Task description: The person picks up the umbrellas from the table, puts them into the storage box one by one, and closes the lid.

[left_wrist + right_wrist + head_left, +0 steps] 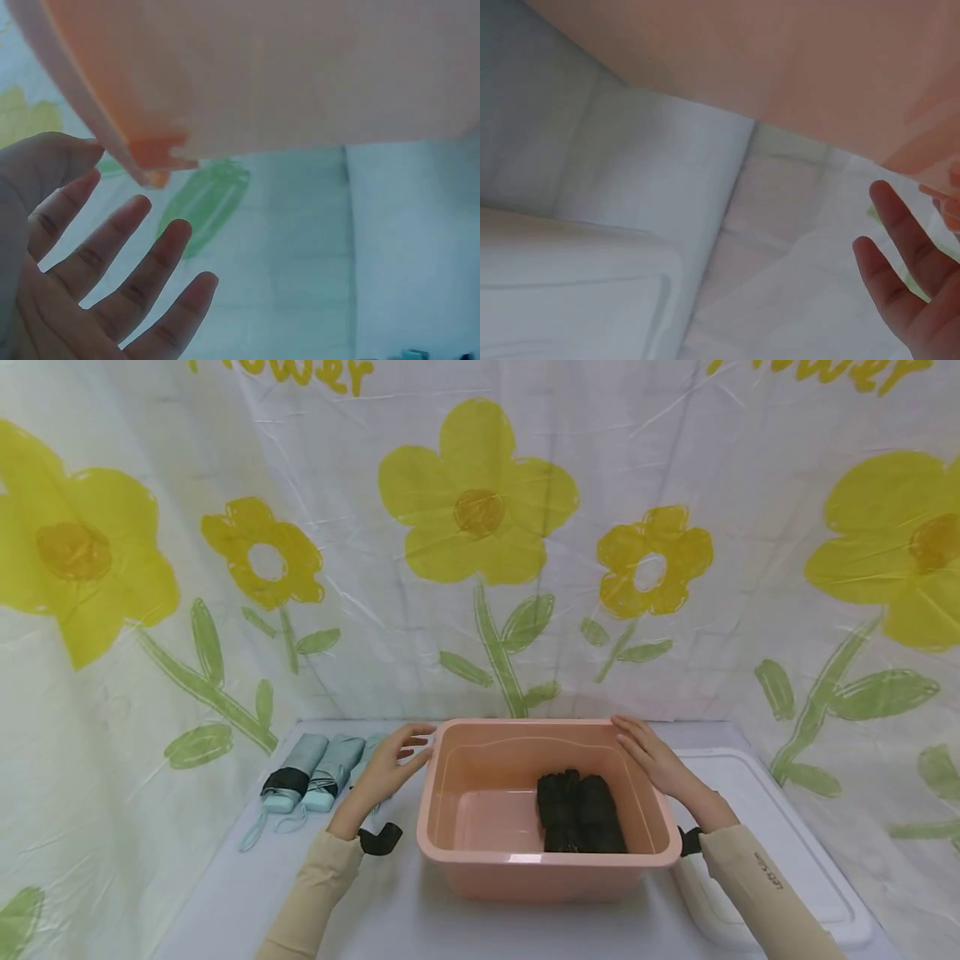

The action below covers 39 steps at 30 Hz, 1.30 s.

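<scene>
A pink plastic storage bin (480,881) stands at the middle of the table, its top uncovered. Two dark rolled bundles (598,814) lie side by side in its right half; their exact kind is hard to make out. My left hand (384,770) is at the bin's left rim, the thumb touching it and the other fingers (154,274) spread straight. At the far right corner, my right hand (663,768) rests on the rim with its fingers extended. Several light-blue folding umbrellas (306,752) with wrist loops lie left of the left hand, partly hidden by it.
A white lid (780,860) lies flat on the table to the right, partly under my right forearm. A curtain (360,643) printed with yellow flowers hangs behind the table (360,910) and along both sides.
</scene>
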Available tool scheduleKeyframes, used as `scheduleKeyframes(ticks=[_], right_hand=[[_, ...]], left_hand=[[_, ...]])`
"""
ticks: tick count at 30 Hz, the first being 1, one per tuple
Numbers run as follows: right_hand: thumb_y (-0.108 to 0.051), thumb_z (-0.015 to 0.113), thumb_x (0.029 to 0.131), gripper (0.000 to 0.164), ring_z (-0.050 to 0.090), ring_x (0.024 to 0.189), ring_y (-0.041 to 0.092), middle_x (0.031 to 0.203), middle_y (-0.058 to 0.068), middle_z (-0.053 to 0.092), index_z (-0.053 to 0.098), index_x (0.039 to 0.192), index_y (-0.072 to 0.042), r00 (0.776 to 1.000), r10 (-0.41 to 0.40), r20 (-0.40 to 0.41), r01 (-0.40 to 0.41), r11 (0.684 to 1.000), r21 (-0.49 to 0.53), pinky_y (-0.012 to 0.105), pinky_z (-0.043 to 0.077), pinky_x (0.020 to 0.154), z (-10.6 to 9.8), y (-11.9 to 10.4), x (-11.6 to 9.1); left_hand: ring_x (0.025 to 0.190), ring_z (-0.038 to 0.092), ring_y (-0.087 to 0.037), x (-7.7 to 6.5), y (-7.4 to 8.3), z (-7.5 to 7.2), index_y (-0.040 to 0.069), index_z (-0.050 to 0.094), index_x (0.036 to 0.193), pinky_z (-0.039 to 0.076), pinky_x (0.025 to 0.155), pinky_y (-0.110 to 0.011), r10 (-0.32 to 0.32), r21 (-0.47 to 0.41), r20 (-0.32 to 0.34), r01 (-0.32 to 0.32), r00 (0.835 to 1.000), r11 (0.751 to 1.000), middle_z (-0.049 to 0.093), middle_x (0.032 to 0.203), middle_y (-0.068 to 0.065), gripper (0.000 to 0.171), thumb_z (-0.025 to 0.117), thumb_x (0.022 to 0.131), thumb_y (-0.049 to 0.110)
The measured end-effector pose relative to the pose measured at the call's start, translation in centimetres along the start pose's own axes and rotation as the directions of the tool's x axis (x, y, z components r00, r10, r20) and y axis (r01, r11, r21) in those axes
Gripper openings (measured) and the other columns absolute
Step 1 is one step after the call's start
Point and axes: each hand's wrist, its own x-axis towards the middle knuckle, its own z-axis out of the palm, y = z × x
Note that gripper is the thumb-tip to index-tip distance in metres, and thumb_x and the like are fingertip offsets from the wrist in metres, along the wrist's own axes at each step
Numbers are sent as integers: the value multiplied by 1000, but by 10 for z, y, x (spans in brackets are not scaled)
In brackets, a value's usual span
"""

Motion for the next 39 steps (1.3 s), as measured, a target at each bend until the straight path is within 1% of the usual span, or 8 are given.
scheduleKeyframes(ticks=[1,4,16,23,27,31,36,39], right_hand=[[-27,34,102,48,25,132,44,144,23,28,34,140,2,1000,2,0,-2,1000,0,62,21,103,0,0,0],[-28,33,102,49,24,133,44,144,23,28,33,140,2,1000,7,0,-7,1000,3,61,21,103,0,1,0],[-27,33,102,47,25,133,44,144,22,28,34,140,2,1000,0,-7,0,1000,22,61,21,103,0,2,-1],[-25,33,102,46,25,132,43,143,22,28,34,140,3,1000,-13,-9,13,999,50,61,21,103,1,2,-1],[-25,33,102,46,25,132,44,143,23,28,34,140,3,1000,-17,-8,17,998,57,62,21,103,1,2,-1],[-24,33,102,46,25,132,44,143,23,29,34,139,3,1000,-22,-13,23,998,58,61,21,103,1,4,1],[-25,33,102,46,24,133,43,143,23,28,34,140,3,1000,-20,-10,21,998,68,61,21,103,1,4,2],[-25,33,102,46,24,133,44,143,23,28,34,140,3,1000,-21,-8,21,997,72,61,20,103,1,5,1]], left_hand=[[112,55,-36,0,-10,2,10,52,127,43,91,-56,2,9,1,-2,1000,1000,53,129,-13,38,58,93,22],[110,56,-35,-4,-21,3,11,53,126,43,89,-56,-2,31,5,1,1000,1000,55,128,-11,36,56,94,26],[109,55,-38,-16,-48,7,6,53,125,44,87,-54,-42,159,0,41,999,986,55,125,-17,38,60,91,21],[116,48,-41,-20,-64,8,3,52,126,42,92,-55,-121,199,-17,122,993,972,52,128,-19,41,62,89,18],[121,44,-40,-21,-76,8,-1,51,125,37,97,-56,-103,257,-29,107,994,961,52,127,-22,41,63,88,14],[119,43,-43,-22,-85,4,-1,53,121,36,95,-58,-132,329,-57,144,990,933,51,125,-25,37,63,87,11],[114,41,-48,-23,-89,-1,6,53,125,42,81,-59,-274,406,-72,279,959,870,43,133,-25,39,61,89,17],[114,40,-49,-23,-93,-3,8,53,126,45,77,-58,-310,422,-69,309,948,852,40,134,-25,39,60,89,17]])
